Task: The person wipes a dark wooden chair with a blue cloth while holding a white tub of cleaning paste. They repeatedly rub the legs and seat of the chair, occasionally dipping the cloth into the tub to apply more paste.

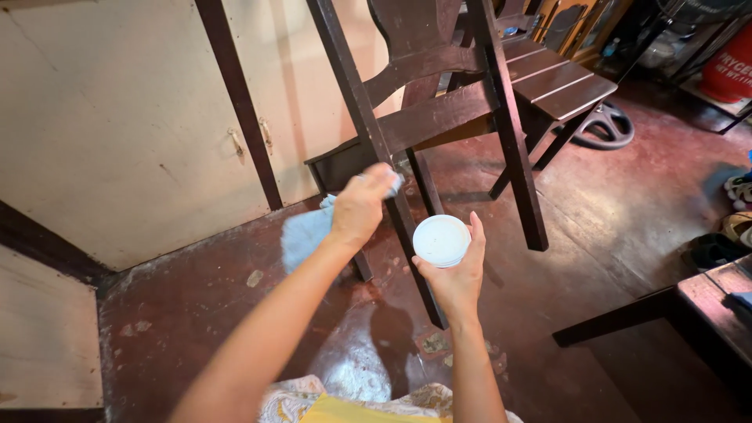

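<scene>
My left hand (pixel 362 205) is closed around a pale blue cloth (pixel 307 233) and presses it against the leg of a dark brown wooden chair (pixel 439 117). The cloth hangs down to the left of the hand. My right hand (pixel 458 274) holds a small round white container (pixel 441 240) with its lid facing up, just right of the same chair leg. The chair stands close in front of me, its slatted seat toward the upper right.
A cream wall with dark wooden posts (pixel 239 102) fills the left. The reddish-brown floor (pixel 611 235) is worn and shiny. A dark wooden bench or table edge (pixel 705 305) juts in at the right. Shoes (pixel 736 204) and a round black base (pixel 607 125) lie farther right.
</scene>
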